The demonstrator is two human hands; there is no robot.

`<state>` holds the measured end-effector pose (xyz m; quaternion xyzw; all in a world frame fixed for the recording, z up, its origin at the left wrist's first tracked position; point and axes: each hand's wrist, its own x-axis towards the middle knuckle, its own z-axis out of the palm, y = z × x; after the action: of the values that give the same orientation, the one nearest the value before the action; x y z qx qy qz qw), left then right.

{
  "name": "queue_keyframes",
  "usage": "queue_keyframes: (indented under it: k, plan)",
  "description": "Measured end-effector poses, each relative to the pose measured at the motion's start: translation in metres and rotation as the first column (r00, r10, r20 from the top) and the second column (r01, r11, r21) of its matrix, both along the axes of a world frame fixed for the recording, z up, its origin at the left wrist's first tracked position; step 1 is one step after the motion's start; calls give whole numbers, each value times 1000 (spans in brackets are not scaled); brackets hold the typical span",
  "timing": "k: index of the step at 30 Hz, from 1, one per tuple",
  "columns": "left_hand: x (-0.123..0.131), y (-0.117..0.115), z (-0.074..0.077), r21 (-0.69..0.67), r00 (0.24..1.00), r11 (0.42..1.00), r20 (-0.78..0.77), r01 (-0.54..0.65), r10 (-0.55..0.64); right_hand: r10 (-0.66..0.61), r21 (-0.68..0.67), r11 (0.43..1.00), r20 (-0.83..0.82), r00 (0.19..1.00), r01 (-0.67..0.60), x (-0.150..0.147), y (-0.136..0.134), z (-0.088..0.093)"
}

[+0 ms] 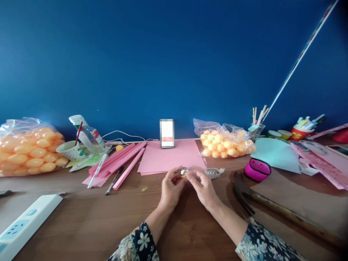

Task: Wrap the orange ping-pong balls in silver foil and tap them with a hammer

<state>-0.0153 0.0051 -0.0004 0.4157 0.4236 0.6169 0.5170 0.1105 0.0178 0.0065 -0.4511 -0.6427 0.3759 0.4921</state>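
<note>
Between my two hands is a small shiny silver ball point(184, 171), with a yellowish patch along its lower side. The fingertips of my left hand point(173, 185) close on it from the left. From the right, the thumb and fingers of my right hand point(201, 184) pinch its edge. Pink paper sheets point(171, 157) lie flat just beyond my fingers. Right behind my right hand rests a clear packet of silvery pieces point(213, 173), partly covered by the hand.
Bags of orange balls point(227, 143) stand at both sides. A hammer point(272, 201) and a magenta band point(257, 169) lie right. Pink strips point(122, 159), a pen point(114, 180) and a power strip point(29, 224) lie left. A blurred phone point(166, 133) stands by the wall.
</note>
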Motion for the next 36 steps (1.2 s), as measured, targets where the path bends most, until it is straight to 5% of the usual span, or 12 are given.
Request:
queue_keyframes:
  k: [36]
  plan:
    - [0, 0, 0, -19, 999, 999, 7, -37, 37, -5, 19, 1000, 6, 1000, 5, 0, 0, 2]
